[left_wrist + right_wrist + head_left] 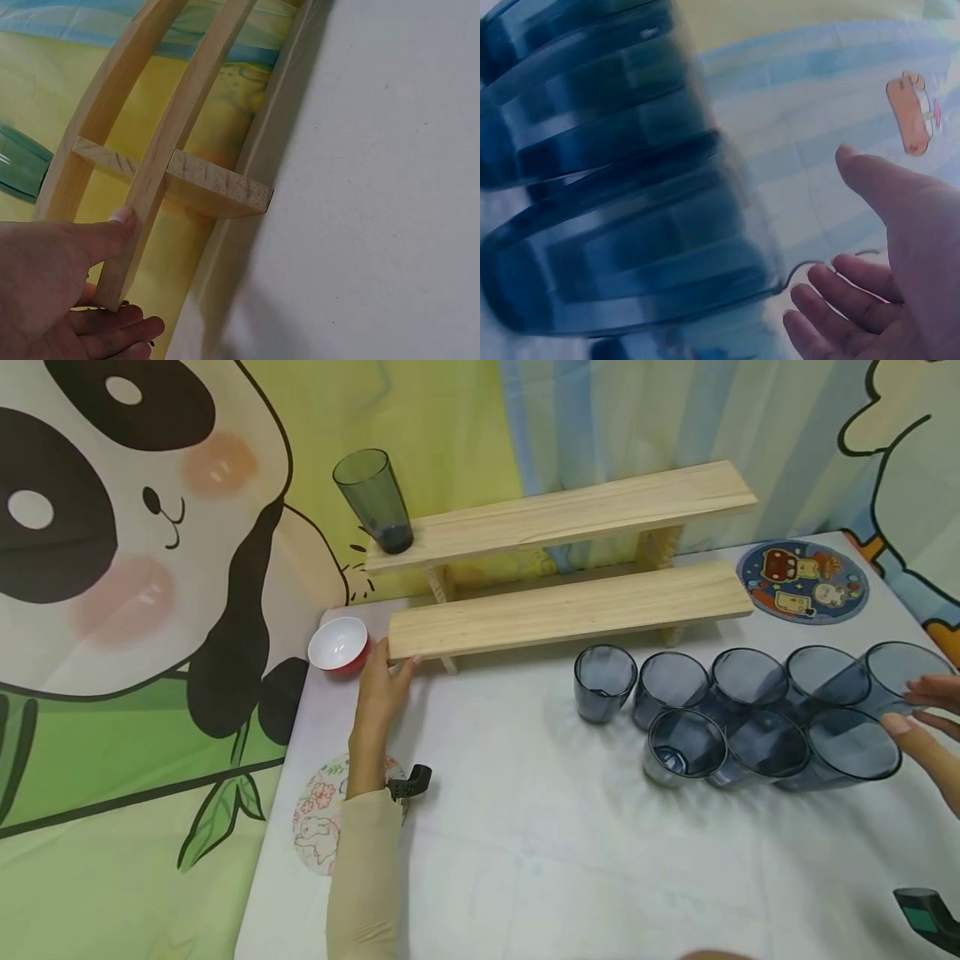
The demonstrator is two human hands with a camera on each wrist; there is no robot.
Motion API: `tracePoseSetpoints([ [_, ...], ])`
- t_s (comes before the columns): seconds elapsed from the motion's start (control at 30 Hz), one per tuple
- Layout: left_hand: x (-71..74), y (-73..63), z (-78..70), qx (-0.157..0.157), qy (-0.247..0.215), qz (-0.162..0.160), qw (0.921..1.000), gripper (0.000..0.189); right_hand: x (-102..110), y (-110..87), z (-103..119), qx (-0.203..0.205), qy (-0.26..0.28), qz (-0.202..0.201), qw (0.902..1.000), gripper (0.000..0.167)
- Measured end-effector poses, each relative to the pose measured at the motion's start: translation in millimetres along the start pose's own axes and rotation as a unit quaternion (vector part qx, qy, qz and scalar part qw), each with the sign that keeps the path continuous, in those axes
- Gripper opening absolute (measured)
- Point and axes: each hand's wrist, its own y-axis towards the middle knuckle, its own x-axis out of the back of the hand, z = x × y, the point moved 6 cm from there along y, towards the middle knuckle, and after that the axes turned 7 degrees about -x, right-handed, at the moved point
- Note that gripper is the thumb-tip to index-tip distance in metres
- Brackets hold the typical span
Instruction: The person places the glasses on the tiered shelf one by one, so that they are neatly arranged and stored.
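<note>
A two-tier wooden shelf point(570, 610) stands at the back of the table. My left hand point(381, 689) grips the left end of its lower board; in the left wrist view the thumb point(112, 234) lies on the board's face and the fingers are around its end. A dark tinted glass point(378, 506) stands on the upper board's left end. Several similar glasses point(686, 743) stand close together in two rows at the right. Beside the rightmost ones is my right hand point(933, 722), fingers spread; the right wrist view shows it apart from the glasses point(630, 240).
A red and white bowl point(339, 645) sits left of the shelf, near my left hand. A round dark blue mat point(802, 582) lies at the back right. Under my left forearm is a round patterned mat point(318, 827). A printed curtain point(442, 418) hangs behind the table.
</note>
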Motion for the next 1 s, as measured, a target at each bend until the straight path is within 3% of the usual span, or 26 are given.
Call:
tracePoseSetpoints([
  [0.07,0.4,-0.1,0.1,-0.002,0.001,0.000,1.0000,0.071,4,-22.7,44,-0.013,0.007,-0.001,0.9999,0.058],
  [0.13,1.4,-0.8,0.1,-0.003,0.001,0.000,1.0000,0.071,2,-35.5,58,-0.011,0.023,0.007,0.9996,0.058],
  [0.37,0.5,-1.6,0.4,-0.005,-0.003,-0.002,1.0000,0.071,-14,-57.7,36,-0.059,0.049,0.050,0.9958,0.074],
  [0.57,-0.8,-1.3,0.7,-0.003,0.000,0.003,1.0000,0.072,-27,-74.9,25,-0.100,0.085,0.051,0.9900,0.082],
  [0.77,0.0,-1.4,2.8,-0.001,0.001,0.005,1.0000,0.072,-40,-82.4,19,-0.162,0.078,0.045,0.9828,0.083],
  [1.0,-1.2,0.0,1.8,-0.013,-0.008,0.004,0.9999,0.069,-45,-84.4,19,-0.168,0.065,0.027,0.9833,0.080],
])
